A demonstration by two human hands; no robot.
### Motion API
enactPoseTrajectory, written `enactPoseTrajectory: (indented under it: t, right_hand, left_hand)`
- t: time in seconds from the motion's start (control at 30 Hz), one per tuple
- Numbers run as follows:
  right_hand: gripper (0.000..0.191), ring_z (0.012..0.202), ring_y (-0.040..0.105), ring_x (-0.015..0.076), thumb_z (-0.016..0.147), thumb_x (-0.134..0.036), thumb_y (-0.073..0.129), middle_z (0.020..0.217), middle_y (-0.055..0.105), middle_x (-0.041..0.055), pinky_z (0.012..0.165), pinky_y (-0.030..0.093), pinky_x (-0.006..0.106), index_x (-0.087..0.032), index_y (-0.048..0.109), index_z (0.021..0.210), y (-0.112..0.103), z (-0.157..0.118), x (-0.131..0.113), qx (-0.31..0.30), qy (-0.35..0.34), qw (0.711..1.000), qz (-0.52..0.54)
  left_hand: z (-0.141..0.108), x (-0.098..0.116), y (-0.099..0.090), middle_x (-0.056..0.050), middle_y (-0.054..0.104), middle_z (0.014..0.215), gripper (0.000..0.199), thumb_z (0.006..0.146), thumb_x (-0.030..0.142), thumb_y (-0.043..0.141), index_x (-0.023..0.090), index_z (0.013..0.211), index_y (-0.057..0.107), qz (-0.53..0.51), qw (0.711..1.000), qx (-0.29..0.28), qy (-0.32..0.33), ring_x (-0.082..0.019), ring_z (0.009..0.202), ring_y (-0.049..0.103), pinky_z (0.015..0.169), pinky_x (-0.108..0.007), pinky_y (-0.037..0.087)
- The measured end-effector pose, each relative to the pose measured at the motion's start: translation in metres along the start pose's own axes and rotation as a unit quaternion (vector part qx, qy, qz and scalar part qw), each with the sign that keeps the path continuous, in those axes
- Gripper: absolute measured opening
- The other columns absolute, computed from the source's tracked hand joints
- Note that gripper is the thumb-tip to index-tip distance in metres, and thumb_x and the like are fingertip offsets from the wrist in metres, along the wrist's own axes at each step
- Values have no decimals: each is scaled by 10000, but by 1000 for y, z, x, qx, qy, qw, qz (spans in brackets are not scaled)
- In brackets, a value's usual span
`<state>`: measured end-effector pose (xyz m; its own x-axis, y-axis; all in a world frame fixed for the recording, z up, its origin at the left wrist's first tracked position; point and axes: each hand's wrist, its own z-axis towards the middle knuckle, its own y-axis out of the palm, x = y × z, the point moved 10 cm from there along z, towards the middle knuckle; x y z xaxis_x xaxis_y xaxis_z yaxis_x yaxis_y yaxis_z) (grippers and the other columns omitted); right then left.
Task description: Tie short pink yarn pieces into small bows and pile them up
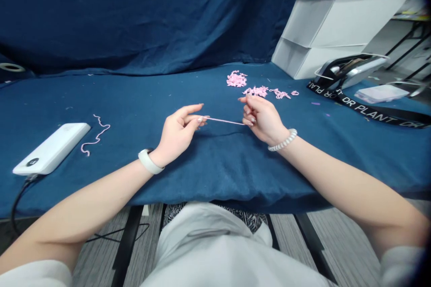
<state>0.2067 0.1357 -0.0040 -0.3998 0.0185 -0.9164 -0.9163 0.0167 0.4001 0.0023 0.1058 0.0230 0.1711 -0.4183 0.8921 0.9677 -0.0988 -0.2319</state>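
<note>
One pink strand stretched straight between left hand and right hand, over worktop, mid-width, between front and back edges. Left grip: closed, thumb and fingers pinching strand. Right grip: fingers curled closed around strand's other side. Pink pieces clustered toward back edge, right of middle. Loose pink yarn beside white power bank, near front left corner.

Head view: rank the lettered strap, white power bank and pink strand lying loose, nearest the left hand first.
1. Pink strand lying loose, left of the left hand.
2. White power bank, farther left.
3. Lettered strap, far right.
</note>
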Motion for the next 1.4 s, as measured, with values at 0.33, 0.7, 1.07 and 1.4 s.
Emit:
enactPoseTrajectory:
  t: [0.33, 0.7, 1.07, 1.4]
  right_hand:
    - [113, 414, 324, 28, 808, -199, 617, 533, 477, -23, 416, 232, 186, -106, 674, 777, 24, -18, 3, -67, -7, 994, -87]
    - [342, 488, 416, 48, 792, -438, 655, 632, 602, 26, 465, 318, 196, -122, 719, 907, 40, -21, 28, -181, -17, 945, -270]
    - [366, 455, 412, 40, 831, -382, 622, 695, 647, 14, 439, 341, 181, -136, 629, 1101, 49, -29, 27, -181, -34, 957, -226]
    - [304, 455, 456, 31, 749, -365, 713, 729, 645, 2, 416, 348, 163, -138, 546, 863, 40, -22, 32, -127, 10, 987, -103]
  left_hand:
    - [27, 9, -33, -76, 660, 644, 475, 921, 475, 440, 142, 644, 635, 413, 902, 3, 122, -175, 653, 632, 589, -269, 368]
    - [6, -1, 8, -45, 693, 1034, 250, 915, 330, 515, 151, 748, 563, -394, 906, -52, -144, -203, 1107, 617, 1001, -405, 453]
    - [-2, -9, 5, -16, 692, 880, 110, 897, 192, 549, 138, 844, 630, -438, 870, 40, -223, -102, 835, 672, 824, -257, 561]
    - [-7, -17, 17, 16, 647, 860, 240, 807, 52, 608, 174, 1010, 647, -400, 877, -26, -264, 8, 506, 518, 422, -80, 392]
